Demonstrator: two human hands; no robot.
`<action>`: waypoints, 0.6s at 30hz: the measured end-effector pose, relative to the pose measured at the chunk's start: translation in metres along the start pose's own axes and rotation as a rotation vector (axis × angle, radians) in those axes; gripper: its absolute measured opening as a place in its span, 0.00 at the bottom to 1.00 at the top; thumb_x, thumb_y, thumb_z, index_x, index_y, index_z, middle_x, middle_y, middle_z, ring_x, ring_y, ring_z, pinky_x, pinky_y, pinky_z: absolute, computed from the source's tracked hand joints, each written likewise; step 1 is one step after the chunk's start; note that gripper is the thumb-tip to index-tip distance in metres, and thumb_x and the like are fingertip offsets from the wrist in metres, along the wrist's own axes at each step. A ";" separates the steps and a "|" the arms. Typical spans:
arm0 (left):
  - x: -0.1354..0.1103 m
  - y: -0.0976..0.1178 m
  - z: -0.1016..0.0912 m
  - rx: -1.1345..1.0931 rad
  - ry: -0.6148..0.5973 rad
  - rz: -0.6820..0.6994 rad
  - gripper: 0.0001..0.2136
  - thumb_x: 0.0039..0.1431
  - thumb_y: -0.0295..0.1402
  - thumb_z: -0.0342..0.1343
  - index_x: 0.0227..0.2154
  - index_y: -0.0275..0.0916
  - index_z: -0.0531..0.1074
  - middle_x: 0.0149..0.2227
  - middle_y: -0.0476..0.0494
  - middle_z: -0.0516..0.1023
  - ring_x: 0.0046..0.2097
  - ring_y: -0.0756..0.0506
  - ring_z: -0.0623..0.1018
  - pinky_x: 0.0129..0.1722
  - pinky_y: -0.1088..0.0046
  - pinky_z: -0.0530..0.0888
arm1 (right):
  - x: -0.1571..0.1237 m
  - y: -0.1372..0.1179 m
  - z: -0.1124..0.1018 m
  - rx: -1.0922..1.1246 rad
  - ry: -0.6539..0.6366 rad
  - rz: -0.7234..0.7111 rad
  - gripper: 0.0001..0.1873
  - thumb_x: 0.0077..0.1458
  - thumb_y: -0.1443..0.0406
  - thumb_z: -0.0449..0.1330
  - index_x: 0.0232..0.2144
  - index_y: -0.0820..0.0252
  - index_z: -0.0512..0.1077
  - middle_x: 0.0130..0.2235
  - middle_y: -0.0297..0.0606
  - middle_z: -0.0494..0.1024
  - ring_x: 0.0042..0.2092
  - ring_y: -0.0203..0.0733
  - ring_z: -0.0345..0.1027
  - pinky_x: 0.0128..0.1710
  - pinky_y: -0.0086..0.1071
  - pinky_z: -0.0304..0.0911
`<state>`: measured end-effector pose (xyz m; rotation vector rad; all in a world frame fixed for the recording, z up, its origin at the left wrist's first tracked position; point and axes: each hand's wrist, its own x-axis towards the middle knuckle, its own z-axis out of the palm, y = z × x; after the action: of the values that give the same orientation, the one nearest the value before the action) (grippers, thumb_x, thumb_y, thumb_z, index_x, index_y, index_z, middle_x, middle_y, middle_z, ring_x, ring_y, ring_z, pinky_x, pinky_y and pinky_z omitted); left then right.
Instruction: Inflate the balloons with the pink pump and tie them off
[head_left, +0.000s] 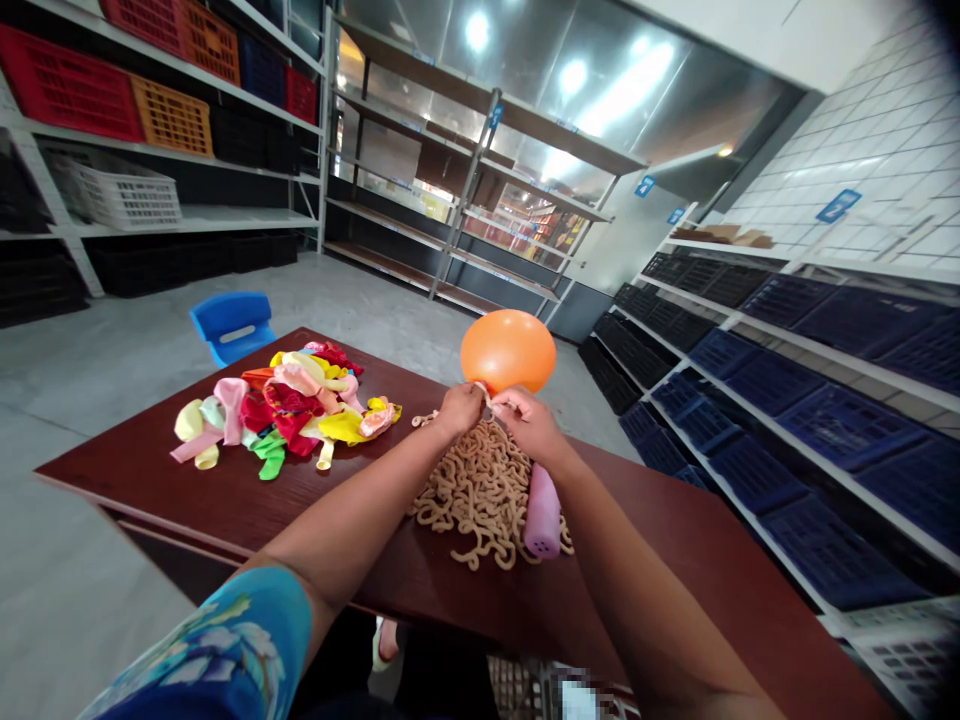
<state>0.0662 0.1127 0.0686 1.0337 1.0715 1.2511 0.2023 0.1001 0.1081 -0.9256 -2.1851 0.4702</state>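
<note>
Left grip (460,410) and right grip (531,425): both closed, fingertips meeting around a pale strand (487,397) at the neck of the orange balloon (508,350). Balloon inflated, just beyond the fingers (strand could be cord or neck; cannot tell). Below the hands, on the desk (652,520): pile of tan cords (480,490); purple tube (543,515), holes in its end, lying against the pile's right side. Left of pile: heap of limp balloons (292,400), mixed colours. Farther out: blue chair (234,325), shelves of crates (840,420). Blue tags (838,205) on racks bear white marks, too small to read surely.
</note>
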 end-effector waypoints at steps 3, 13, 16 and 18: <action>-0.002 0.000 0.003 0.203 0.087 0.120 0.15 0.57 0.37 0.44 0.18 0.37 0.64 0.16 0.50 0.61 0.22 0.52 0.60 0.23 0.77 0.56 | 0.002 -0.002 0.005 -0.077 0.064 -0.032 0.08 0.51 0.63 0.53 0.30 0.55 0.72 0.33 0.35 0.73 0.36 0.38 0.64 0.38 0.32 0.58; -0.007 0.000 0.008 0.453 0.151 0.279 0.17 0.58 0.37 0.41 0.19 0.35 0.66 0.19 0.49 0.64 0.25 0.51 0.63 0.26 0.76 0.59 | 0.004 0.006 0.009 0.026 0.133 0.208 0.11 0.49 0.56 0.56 0.28 0.58 0.69 0.23 0.30 0.68 0.25 0.33 0.59 0.27 0.28 0.56; -0.006 -0.001 0.008 0.413 0.140 0.271 0.18 0.57 0.38 0.41 0.18 0.35 0.66 0.19 0.49 0.64 0.25 0.51 0.64 0.25 0.77 0.60 | 0.003 0.007 0.009 0.020 0.066 0.181 0.10 0.50 0.57 0.54 0.29 0.57 0.68 0.24 0.30 0.68 0.25 0.32 0.58 0.27 0.27 0.56; -0.007 -0.002 0.008 0.420 0.135 0.289 0.17 0.57 0.37 0.41 0.19 0.35 0.66 0.19 0.49 0.65 0.25 0.51 0.64 0.26 0.77 0.60 | 0.004 0.006 0.010 0.026 0.063 0.202 0.09 0.50 0.58 0.55 0.28 0.57 0.67 0.24 0.29 0.67 0.24 0.32 0.57 0.26 0.27 0.56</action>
<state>0.0746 0.1057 0.0686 1.4802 1.3614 1.3712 0.1961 0.1067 0.0994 -1.1378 -2.0336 0.5567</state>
